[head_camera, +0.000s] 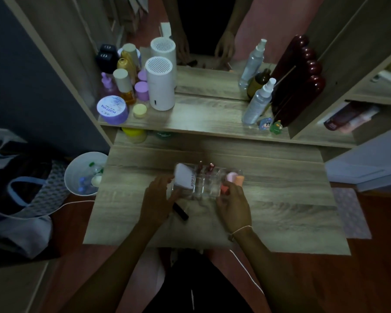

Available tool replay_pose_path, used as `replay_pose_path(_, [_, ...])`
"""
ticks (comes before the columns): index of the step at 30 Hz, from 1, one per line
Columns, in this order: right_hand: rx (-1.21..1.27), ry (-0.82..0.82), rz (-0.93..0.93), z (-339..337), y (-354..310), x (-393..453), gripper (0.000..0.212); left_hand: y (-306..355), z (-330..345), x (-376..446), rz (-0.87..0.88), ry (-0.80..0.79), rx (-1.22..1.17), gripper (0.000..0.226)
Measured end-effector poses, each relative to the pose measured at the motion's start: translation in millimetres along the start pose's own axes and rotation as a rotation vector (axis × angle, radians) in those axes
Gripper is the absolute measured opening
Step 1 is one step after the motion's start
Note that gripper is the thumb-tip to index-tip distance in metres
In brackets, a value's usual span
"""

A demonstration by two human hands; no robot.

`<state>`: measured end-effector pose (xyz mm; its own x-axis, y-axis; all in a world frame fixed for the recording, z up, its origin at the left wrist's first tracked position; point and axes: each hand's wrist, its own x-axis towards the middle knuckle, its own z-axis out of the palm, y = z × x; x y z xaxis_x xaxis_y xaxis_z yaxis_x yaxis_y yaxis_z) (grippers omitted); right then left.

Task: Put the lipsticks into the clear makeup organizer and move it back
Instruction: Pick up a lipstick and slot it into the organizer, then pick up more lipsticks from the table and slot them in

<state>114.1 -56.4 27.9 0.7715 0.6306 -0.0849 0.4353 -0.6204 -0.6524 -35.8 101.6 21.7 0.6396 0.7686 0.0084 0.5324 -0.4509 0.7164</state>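
Dim light falls on a wood-grain laminate bench (269,199) below a mirrored shelf crowded with bottles. At its middle sits the clear makeup organizer (204,185), a glossy boxy plastic caddy holding red-capped lipsticks (205,168), a white compact and soft pink sponges. The left hand (158,199) wraps its left end, the right hand (234,206) its right; both grips are closed on it. One slim black lipstick tube (180,210) lies on the bench beside the left hand.
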Motion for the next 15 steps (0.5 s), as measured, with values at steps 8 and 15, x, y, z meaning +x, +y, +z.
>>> replay_pose_path(8, [-0.067, 0.133, 0.163, -7.3, 44.7, -45.3, 0.038, -10.2, 9.9, -35.4, -0.297, 0.024, 0.031, 0.037])
replay_pose_path(15, [-0.231, -0.131, 0.22, -10.5, 68.2, -53.4, 0.058, -12.8, 19.2, -28.8, -0.351, 0.027, 0.153, 0.037])
